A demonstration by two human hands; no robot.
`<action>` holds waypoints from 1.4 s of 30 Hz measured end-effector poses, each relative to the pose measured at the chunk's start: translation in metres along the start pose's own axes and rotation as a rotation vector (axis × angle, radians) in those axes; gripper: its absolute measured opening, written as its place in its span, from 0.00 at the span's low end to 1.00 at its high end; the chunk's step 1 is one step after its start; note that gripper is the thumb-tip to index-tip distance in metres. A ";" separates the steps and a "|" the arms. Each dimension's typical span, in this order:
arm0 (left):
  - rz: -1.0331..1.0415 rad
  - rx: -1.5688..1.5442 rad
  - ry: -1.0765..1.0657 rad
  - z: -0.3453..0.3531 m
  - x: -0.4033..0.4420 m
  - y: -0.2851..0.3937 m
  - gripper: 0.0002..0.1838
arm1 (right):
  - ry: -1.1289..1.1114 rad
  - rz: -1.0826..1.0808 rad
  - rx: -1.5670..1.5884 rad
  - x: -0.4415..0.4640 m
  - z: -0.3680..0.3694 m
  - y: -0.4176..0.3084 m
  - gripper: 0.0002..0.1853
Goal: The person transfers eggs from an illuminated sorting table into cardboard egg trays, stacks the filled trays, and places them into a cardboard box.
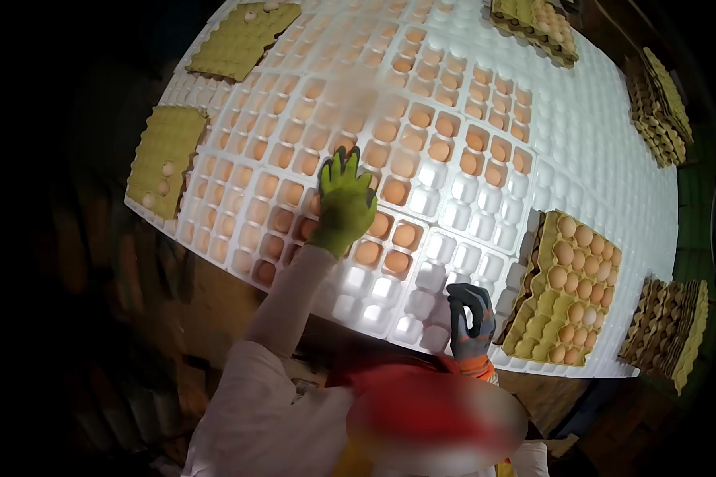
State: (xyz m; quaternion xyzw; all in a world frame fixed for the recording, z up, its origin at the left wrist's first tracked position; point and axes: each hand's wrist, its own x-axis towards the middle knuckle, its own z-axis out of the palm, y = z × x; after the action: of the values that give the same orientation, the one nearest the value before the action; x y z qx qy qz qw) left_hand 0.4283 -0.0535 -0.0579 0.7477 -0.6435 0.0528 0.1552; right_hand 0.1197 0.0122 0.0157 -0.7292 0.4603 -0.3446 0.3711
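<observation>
My left hand [345, 203], in a green glove with dark fingertips, stretches over brown eggs in the white plastic egg trays [459, 216]. Its fingers are spread and pointing away, and I see no egg in its grasp. Lower right, my right hand [472, 322] wears a grey glove with an orange cuff. Thumb and fingers curl toward each other in a ring, with nothing visible in them, above unfilled white cups. A brown egg [368, 253] sits in a cup between the hands. Right of my right hand, a yellowish pulp tray [529, 326] holds several eggs.
Pulp trays lie at the left [163, 147] and upper left [239, 40], with a few eggs on them. Others are stacked at the upper right [660, 107] and lower right [664, 330]. A blurred red shape [429, 409] covers the bottom middle.
</observation>
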 end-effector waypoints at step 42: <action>0.213 -0.636 -0.242 -0.022 0.026 0.346 0.25 | -0.571 -0.069 -1.100 0.013 -0.274 0.117 0.24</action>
State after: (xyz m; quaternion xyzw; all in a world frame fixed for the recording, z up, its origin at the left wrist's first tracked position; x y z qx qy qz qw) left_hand 0.0964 -0.1141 0.0269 0.5914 -0.7160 -0.2232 0.2962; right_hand -0.1559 -0.0969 0.0512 -0.8915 0.4293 0.1398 0.0382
